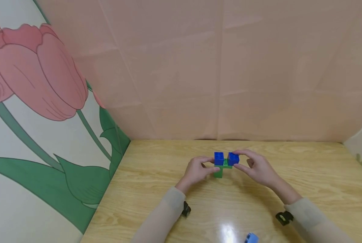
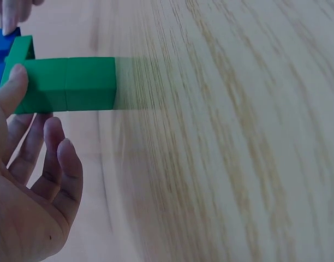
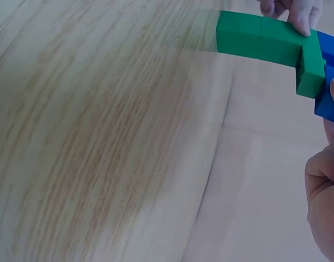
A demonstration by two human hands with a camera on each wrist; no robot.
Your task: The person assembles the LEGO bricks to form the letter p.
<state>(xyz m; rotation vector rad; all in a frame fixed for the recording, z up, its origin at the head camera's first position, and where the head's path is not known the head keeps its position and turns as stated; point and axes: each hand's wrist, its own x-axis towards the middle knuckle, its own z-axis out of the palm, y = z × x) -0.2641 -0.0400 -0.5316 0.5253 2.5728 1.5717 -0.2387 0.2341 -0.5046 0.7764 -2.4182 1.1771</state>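
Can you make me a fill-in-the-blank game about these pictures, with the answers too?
1. The left hand has its thumb on stacked blocks coloured ____.
2. The right hand pinches one of the ____ dark blue blocks.
3. A light blue block lies near the head view's ____ edge.
4. The big flower fills the head view's ____ side.

Missing words: green; two; bottom; left
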